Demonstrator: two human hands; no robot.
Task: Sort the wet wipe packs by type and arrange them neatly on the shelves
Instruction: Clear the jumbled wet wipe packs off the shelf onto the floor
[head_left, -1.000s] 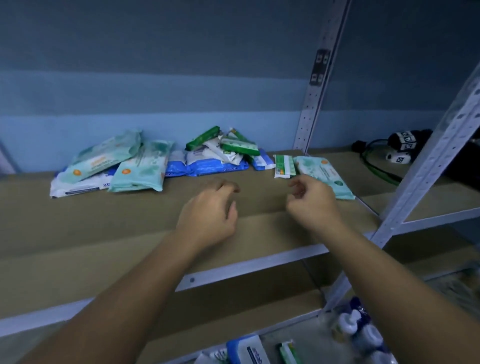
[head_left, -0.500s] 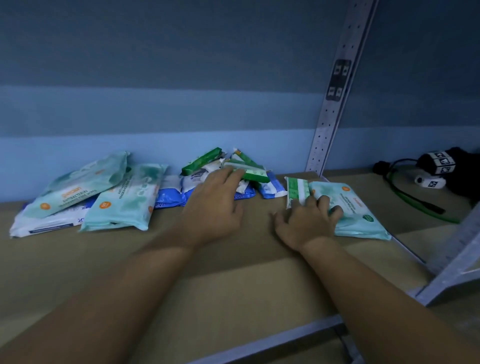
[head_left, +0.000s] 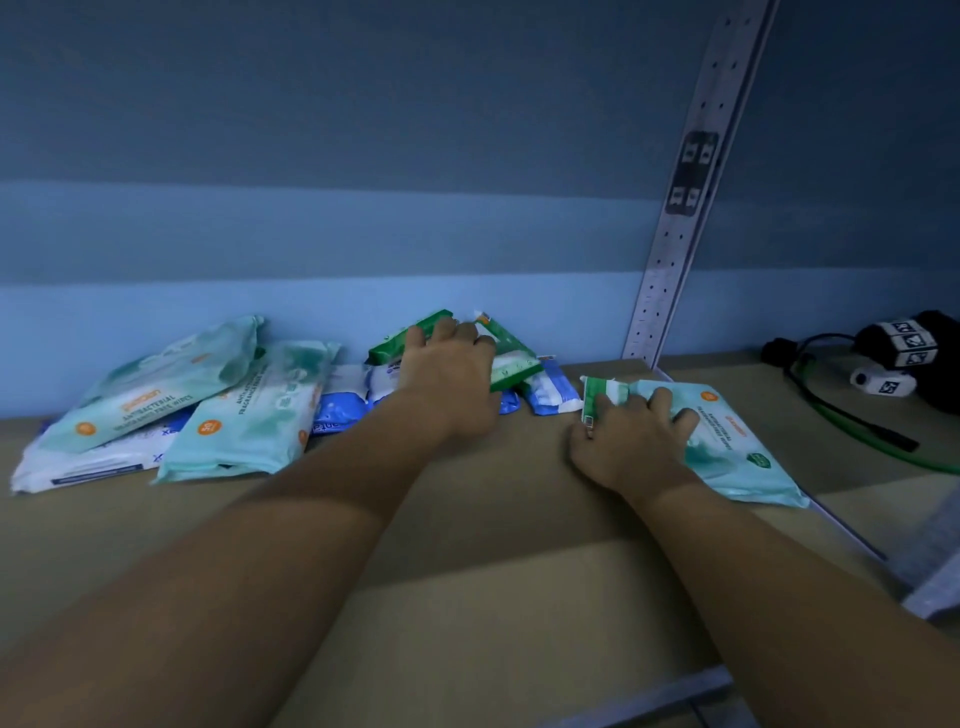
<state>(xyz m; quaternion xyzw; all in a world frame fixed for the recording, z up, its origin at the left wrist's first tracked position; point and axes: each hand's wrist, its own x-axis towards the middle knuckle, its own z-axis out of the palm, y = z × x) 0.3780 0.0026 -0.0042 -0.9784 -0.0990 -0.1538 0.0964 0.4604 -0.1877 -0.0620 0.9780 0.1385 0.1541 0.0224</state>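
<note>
Left hand (head_left: 449, 374) now reaches farther onto the green packs (head_left: 400, 342) piled mid-shelf (head_left: 467, 519), grip unclear; right hand (head_left: 631, 436) stays spread flat on the teal pack (head_left: 727, 452). Sorting is starting.

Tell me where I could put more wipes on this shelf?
The front strip of the shelf is bare, from the big teal packs at the left across to the teal pack under the right hand. There's a small bare patch between that pack and the green cable. Along the wall it's crowded, mostly the pile under the left hand.
</note>
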